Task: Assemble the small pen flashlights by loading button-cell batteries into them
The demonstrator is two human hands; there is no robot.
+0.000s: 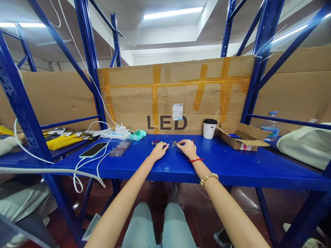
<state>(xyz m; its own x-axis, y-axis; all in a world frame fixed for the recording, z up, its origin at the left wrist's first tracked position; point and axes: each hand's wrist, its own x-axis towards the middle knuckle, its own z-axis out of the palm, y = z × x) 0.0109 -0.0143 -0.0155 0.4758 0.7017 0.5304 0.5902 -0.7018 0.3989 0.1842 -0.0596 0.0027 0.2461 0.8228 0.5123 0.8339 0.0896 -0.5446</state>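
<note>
Mid-frame, the small shiny parts point(174, 144) seem light, hard; pinch their sides. Left hand point(158, 151), right hand point(188, 148): fingers curled, pinching I cannot tell.

Stretches across as a blue bench point(232, 167). Carries, at the left, a phone point(93, 150) lying flat, with a power strip point(113, 135) and a green pack point(139, 135) farther back. Bears small metal pieces point(174, 144) in a loose cluster near the middle. Supports, at right, an upright lidded cup point(209, 131) and, just beside it, an open box point(236, 145).
</note>
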